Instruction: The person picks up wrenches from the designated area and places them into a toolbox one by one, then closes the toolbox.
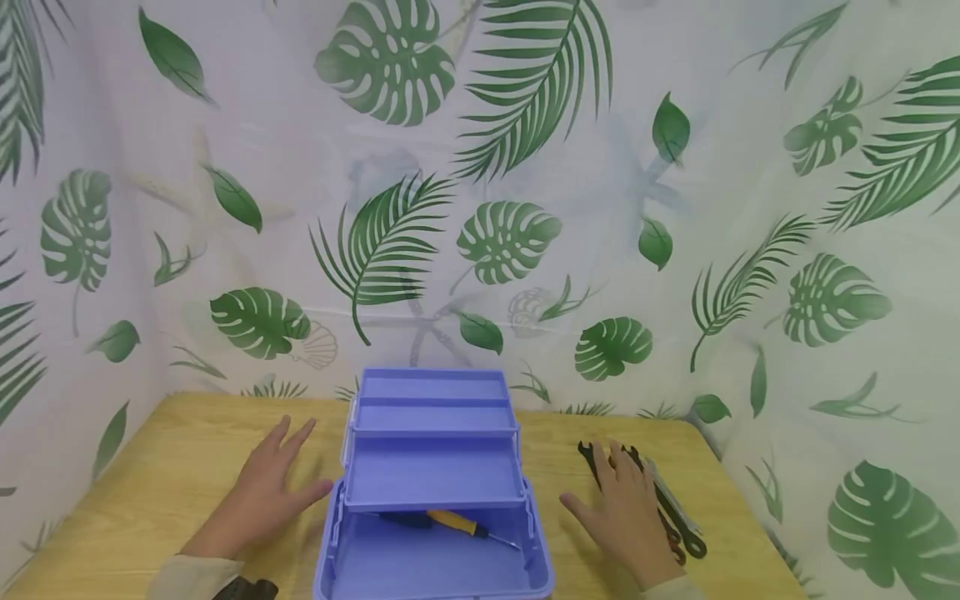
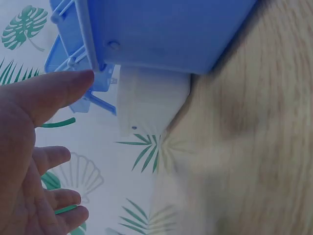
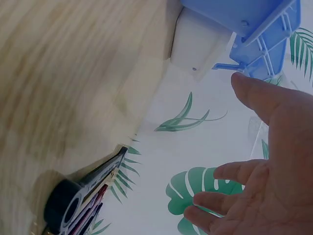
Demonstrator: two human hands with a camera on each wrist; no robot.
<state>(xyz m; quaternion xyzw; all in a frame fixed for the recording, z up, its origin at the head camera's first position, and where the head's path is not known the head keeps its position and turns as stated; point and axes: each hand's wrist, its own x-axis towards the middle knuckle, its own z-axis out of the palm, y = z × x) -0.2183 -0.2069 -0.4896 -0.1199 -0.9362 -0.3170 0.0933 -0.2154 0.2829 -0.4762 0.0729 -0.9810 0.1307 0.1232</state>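
Observation:
A blue toolbox stands opened on the table, its two upper trays raised toward the back. Inside its bottom lie a screwdriver with a yellow and black handle and a dark-handled tool. My left hand hovers left of the box, fingers spread, thumb near its side. On the other side my right hand is held over several wrenches, its fingers spread and overlapping them in the head view. In the right wrist view the wrenches lie on the table below the hand, which holds nothing.
The wooden table carries the box at its front middle and the wrenches at the right. A white curtain with green leaves hangs behind and along the sides. A white lid-like part shows behind the box.

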